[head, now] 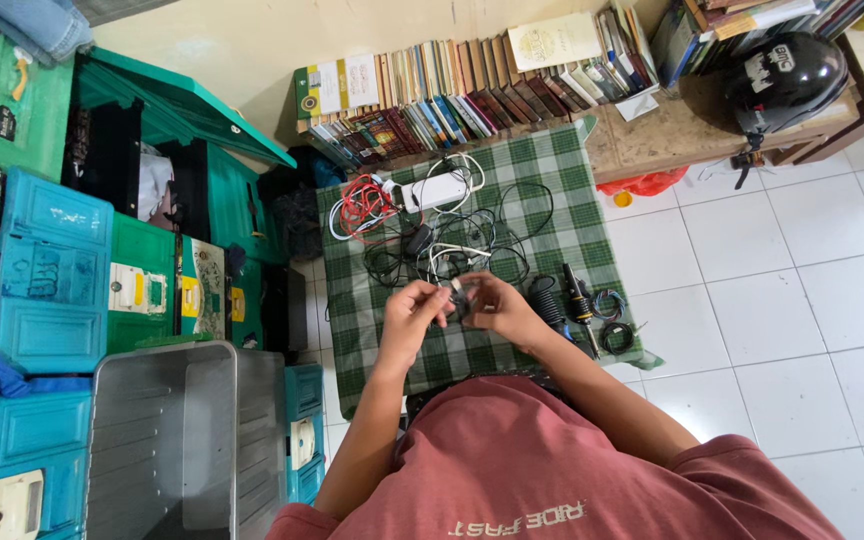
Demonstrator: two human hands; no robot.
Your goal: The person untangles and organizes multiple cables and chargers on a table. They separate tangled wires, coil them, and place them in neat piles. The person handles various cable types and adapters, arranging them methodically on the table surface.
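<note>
Together both hands pinch a thin cable

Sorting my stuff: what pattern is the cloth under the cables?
Green-and-white check cloth, clearest in the head view.

Far: row of books; black helmet far right. Left: green and blue crates; grey bin near. Right: white tiled floor.

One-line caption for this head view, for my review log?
Both hands, left hand and right hand, hold a small dark gadget above a green checked cloth strewn with cables.
</note>
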